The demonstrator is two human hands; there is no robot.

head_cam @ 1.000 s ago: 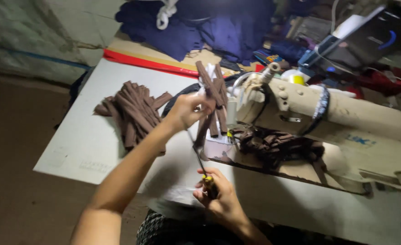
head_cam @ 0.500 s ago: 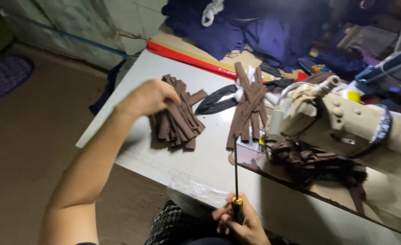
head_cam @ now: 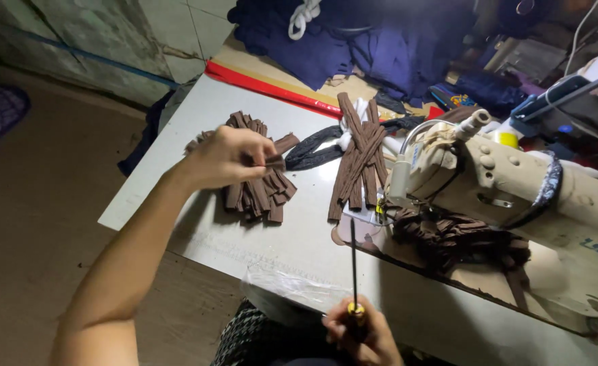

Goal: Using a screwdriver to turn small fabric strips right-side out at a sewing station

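Two hands [head_cam: 228, 157] [head_cam: 363, 335], two piles of brown strips [head_cam: 258, 186] [head_cam: 360, 159], one screwdriver [head_cam: 353, 264], one sewing machine [head_cam: 516, 190].

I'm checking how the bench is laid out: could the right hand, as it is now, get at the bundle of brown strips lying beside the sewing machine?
Probably yes. The bundle of brown strips lies on open table ahead of the right hand, nothing covering it. That hand grips a thin rod tool, though, so it isn't free.

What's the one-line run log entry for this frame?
left hand: fingers pinching a brown strip off the strip pile | right hand: gripping screwdriver, shaft pointing at sewing machine | second strip bundle: untouched on table
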